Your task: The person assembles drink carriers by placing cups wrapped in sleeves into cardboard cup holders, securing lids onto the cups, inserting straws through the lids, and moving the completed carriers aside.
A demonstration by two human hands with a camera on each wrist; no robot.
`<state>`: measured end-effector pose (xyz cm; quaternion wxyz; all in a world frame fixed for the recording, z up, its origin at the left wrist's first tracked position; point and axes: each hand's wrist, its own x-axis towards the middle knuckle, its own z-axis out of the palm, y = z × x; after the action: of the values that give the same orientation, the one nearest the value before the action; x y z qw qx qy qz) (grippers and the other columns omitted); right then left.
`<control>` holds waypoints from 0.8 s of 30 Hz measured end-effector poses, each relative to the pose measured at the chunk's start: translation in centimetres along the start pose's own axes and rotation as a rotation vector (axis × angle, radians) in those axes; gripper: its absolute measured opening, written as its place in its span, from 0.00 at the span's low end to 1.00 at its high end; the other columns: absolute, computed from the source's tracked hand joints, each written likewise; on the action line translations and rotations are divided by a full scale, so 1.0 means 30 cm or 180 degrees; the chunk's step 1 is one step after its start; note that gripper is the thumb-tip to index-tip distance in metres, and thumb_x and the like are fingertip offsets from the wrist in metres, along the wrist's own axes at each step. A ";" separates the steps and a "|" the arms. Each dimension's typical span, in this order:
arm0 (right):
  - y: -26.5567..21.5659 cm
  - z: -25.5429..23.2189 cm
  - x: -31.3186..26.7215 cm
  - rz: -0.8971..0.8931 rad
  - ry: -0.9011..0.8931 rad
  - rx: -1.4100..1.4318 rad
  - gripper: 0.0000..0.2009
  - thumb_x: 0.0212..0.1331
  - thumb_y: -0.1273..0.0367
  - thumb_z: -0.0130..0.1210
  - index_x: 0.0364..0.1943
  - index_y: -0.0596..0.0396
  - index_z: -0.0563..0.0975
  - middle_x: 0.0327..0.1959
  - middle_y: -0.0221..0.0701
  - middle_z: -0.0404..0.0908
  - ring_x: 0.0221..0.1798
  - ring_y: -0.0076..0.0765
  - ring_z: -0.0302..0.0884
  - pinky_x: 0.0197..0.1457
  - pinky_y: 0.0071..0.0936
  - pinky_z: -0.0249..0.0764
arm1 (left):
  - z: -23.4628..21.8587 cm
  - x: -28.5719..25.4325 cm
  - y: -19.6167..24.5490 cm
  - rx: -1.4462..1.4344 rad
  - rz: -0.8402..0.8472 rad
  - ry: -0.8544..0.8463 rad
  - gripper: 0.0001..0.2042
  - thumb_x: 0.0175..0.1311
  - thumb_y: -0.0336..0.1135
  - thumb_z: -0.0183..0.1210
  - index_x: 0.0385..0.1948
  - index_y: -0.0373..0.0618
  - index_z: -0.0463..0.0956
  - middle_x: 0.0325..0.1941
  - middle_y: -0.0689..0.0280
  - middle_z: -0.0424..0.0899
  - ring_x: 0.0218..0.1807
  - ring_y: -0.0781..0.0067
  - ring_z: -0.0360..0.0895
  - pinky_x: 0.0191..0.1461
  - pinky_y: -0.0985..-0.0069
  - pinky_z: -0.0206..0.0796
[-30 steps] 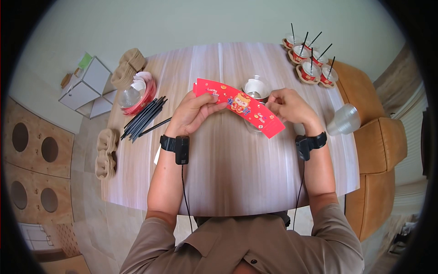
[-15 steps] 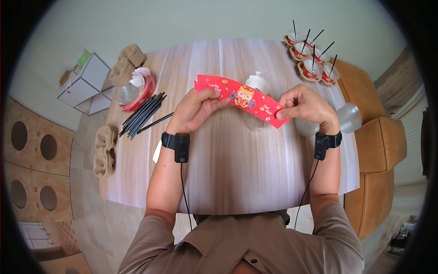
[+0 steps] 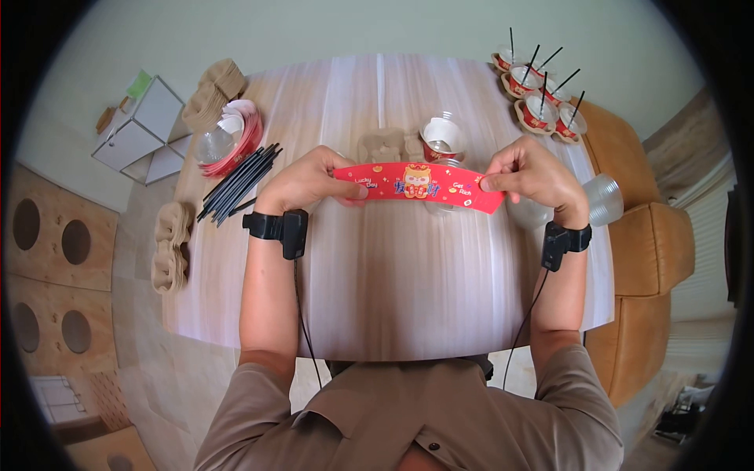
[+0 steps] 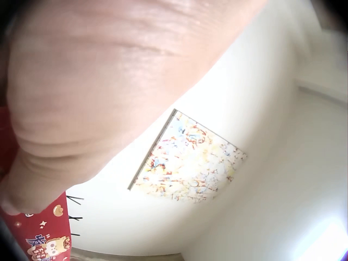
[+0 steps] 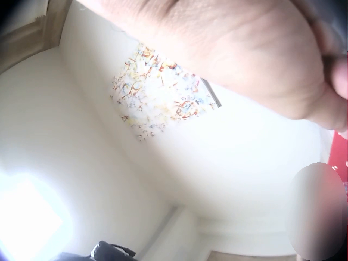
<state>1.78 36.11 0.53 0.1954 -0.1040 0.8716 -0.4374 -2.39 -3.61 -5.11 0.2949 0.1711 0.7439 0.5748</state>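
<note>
A curved red paper cup sleeve [image 3: 416,185], printed with a cartoon figure and "Lucky Day" and "Get Rich", is stretched out flat over the table. At its left end my left hand [image 3: 308,182] pinches it, thumb on the printed face. My right hand [image 3: 536,174] pinches the right end between thumb and fingers. Part of the printed face also shows in the left wrist view, below the left hand [image 4: 87,103]. Just beyond the sleeve stands a clear cup with a red band and a white bowl-like piece [image 3: 442,135]. Clear plastic [image 3: 449,209] peeks out under the sleeve's lower edge.
Black straws [image 3: 239,184], stacked red sleeves [image 3: 245,145] and cardboard cup carriers [image 3: 171,247] lie along the left side. Another carrier [image 3: 383,145] sits beyond the sleeve. Nested clear cups [image 3: 603,200] lie at right; banded cups with straws [image 3: 540,110] stand at far right.
The right hand has moved from the sleeve's upper edge to its right end. The sleeve has turned from slanting to nearly level, with its left end lowered by the left hand.
</note>
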 end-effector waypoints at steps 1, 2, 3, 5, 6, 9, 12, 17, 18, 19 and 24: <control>-0.007 0.006 0.000 0.0052 0.0048 -0.0080 0.07 0.67 0.71 0.73 0.36 0.63 0.92 0.23 0.25 0.85 0.23 0.16 0.75 0.30 0.23 0.70 | -0.002 0.002 -0.004 0.0119 -0.0058 -0.0073 0.11 0.69 0.30 0.77 0.44 0.30 0.93 0.39 0.58 0.96 0.43 0.73 0.92 0.53 0.72 0.85; -0.010 0.012 0.001 0.0063 0.0041 -0.0086 0.07 0.67 0.71 0.73 0.36 0.63 0.92 0.23 0.25 0.85 0.23 0.16 0.75 0.30 0.23 0.70 | -0.009 0.008 -0.014 0.0104 -0.0059 -0.0076 0.11 0.69 0.30 0.77 0.44 0.30 0.93 0.39 0.58 0.96 0.43 0.73 0.92 0.53 0.72 0.85; -0.014 0.016 0.000 0.0085 0.0046 -0.0132 0.07 0.67 0.72 0.73 0.35 0.63 0.92 0.22 0.25 0.85 0.23 0.16 0.74 0.30 0.24 0.70 | -0.019 0.017 -0.031 0.0233 -0.0102 -0.0205 0.10 0.68 0.29 0.77 0.45 0.31 0.93 0.40 0.60 0.96 0.44 0.73 0.92 0.54 0.73 0.85; -0.025 0.023 -0.007 0.0125 0.0051 -0.0191 0.07 0.68 0.72 0.73 0.35 0.63 0.91 0.22 0.25 0.85 0.22 0.16 0.74 0.30 0.25 0.69 | -0.019 0.027 -0.037 0.0344 -0.0135 -0.0344 0.10 0.68 0.28 0.77 0.47 0.32 0.94 0.41 0.61 0.96 0.46 0.74 0.92 0.55 0.73 0.85; -0.034 0.027 -0.013 0.0132 0.0060 -0.0190 0.07 0.68 0.72 0.73 0.35 0.63 0.91 0.22 0.25 0.85 0.22 0.16 0.74 0.30 0.25 0.69 | -0.018 0.029 -0.040 0.0452 -0.0173 -0.0368 0.11 0.67 0.28 0.77 0.46 0.32 0.94 0.40 0.62 0.96 0.45 0.76 0.91 0.55 0.74 0.83; -0.049 0.043 -0.033 0.0115 0.0002 -0.0142 0.06 0.68 0.72 0.72 0.35 0.62 0.91 0.22 0.25 0.84 0.22 0.16 0.74 0.30 0.25 0.69 | -0.002 0.030 -0.038 0.0806 -0.0060 -0.0335 0.11 0.66 0.28 0.77 0.46 0.32 0.94 0.38 0.64 0.95 0.43 0.79 0.88 0.55 0.75 0.80; -0.045 0.058 -0.037 0.0090 -0.0096 -0.0056 0.07 0.68 0.72 0.72 0.34 0.62 0.91 0.21 0.25 0.83 0.22 0.17 0.74 0.30 0.25 0.68 | 0.015 0.024 -0.010 0.1121 0.0084 -0.0272 0.11 0.65 0.28 0.77 0.46 0.33 0.93 0.37 0.67 0.95 0.41 0.82 0.85 0.54 0.75 0.77; -0.008 0.079 -0.041 0.0180 -0.0111 -0.0097 0.08 0.69 0.72 0.72 0.32 0.61 0.89 0.18 0.24 0.80 0.22 0.17 0.71 0.30 0.27 0.65 | 0.019 0.022 -0.007 0.1093 0.0006 -0.0402 0.12 0.65 0.30 0.77 0.47 0.33 0.93 0.36 0.68 0.94 0.39 0.83 0.83 0.52 0.76 0.77; -0.007 0.082 -0.046 0.0209 -0.0124 -0.0066 0.08 0.69 0.71 0.72 0.31 0.61 0.89 0.18 0.24 0.79 0.22 0.18 0.71 0.30 0.27 0.64 | 0.016 0.027 -0.015 0.1023 -0.0013 -0.0439 0.13 0.66 0.30 0.77 0.48 0.33 0.93 0.36 0.68 0.94 0.39 0.83 0.83 0.51 0.76 0.77; -0.006 0.082 -0.051 0.0236 -0.0135 -0.0037 0.09 0.69 0.71 0.72 0.31 0.61 0.89 0.17 0.23 0.78 0.22 0.18 0.70 0.30 0.28 0.64 | 0.016 0.031 -0.021 0.0956 -0.0030 -0.0475 0.14 0.66 0.31 0.77 0.49 0.33 0.93 0.35 0.68 0.93 0.39 0.83 0.83 0.49 0.76 0.76; 0.039 0.107 -0.051 0.0283 -0.0182 -0.0127 0.08 0.68 0.69 0.73 0.33 0.60 0.91 0.16 0.24 0.77 0.23 0.18 0.70 0.31 0.30 0.64 | 0.031 0.051 -0.040 0.1183 -0.0026 -0.0479 0.13 0.65 0.33 0.76 0.47 0.35 0.93 0.30 0.70 0.90 0.34 0.82 0.79 0.42 0.75 0.75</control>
<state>4.53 35.03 -1.78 0.2373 -0.0814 0.8780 -0.4077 -2.87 -2.35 -6.77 0.3153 0.2620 0.8137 0.4120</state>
